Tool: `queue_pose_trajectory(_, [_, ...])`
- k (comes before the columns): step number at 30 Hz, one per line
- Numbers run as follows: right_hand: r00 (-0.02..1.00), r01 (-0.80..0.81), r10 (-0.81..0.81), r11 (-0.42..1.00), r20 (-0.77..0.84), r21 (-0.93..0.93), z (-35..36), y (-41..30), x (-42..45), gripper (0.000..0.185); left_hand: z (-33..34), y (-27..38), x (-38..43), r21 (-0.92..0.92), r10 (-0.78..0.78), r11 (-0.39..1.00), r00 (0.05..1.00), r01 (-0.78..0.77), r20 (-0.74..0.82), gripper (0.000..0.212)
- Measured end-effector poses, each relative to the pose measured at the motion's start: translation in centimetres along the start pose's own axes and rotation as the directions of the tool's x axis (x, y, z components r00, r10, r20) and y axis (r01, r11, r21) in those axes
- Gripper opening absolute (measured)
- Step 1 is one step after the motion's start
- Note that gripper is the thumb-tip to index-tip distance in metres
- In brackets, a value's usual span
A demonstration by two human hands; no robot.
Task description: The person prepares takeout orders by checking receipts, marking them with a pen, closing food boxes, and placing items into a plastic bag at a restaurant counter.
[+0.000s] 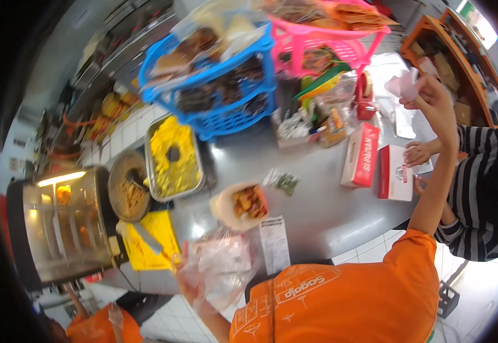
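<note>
My right hand (434,100) is raised at the upper right and pinches a small pale pink item (404,84), blurred, perhaps folded paper or a small cup. Low on the left, my left hand (187,278) appears covered by clear plastic. It is beside a clear plastic bag (221,261) with a white and red package inside; blur hides whether the fingers grip it. Between the hands stands an open paper food container (227,206) with browned, sauced pieces of food (249,202). A printed slip (275,244) and a small clear packet of green flakes (287,183) lie close to it.
On the steel table (317,214) are a yellow-filled tray (176,158), a crumb-filled bowl (129,186), a knife (146,239) on a yellow board (154,257), blue (227,103) and pink baskets (330,32), and red-white boxes (360,156). A striped-sleeved person (485,188) touches one box. Another person (103,328) stands lower left.
</note>
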State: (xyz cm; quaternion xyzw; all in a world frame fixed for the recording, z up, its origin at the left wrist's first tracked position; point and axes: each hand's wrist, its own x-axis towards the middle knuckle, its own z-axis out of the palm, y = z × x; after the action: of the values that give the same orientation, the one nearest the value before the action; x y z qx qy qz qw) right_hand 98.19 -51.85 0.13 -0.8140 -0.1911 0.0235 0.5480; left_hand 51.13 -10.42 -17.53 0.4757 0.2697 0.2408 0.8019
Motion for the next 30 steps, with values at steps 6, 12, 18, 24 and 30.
queue_pose_trajectory(6, [0.892, 0.198, -0.380, 0.815, 0.244, 0.544, 15.5, -9.6, -13.5, 0.025, -0.2, 0.4, -1.8, -0.225, 0.007, 0.974, 0.995, 0.015, 0.098, 0.055])
queue_pose_trajectory(12, [0.192, 0.298, -0.295, 0.926, 0.936, 0.231, 41.4, -8.6, -23.7, 0.023, -0.6, 2.7, -1.9, -0.405, 0.256, 0.906, 0.922, -0.124, 0.291, 0.051])
queue_pose_trajectory(18, [0.461, 0.597, -0.272, 0.799, 0.845, -0.069, 45.6, -4.1, -26.0, 0.022, -0.8, 5.1, -3.5, 0.110, 0.332, 0.934, 0.939, -0.340, 0.089, 0.037])
queue_pose_trajectory(24, [0.483, -0.066, -0.243, 0.948, 0.841, 0.312, 37.1, -3.8, -19.0, 0.022, -3.3, 7.1, -1.9, 0.560, 0.405, 0.760, 0.914, -0.331, -0.010, 0.035])
queue_pose_trajectory(30, [0.896, -0.110, -0.266, 0.643, 0.356, 0.758, 32.7, -8.4, -18.8, 0.025, 0.5, 10.0, -2.2, 0.501, 0.302, 0.788, 0.934, -0.357, 0.191, 0.037])
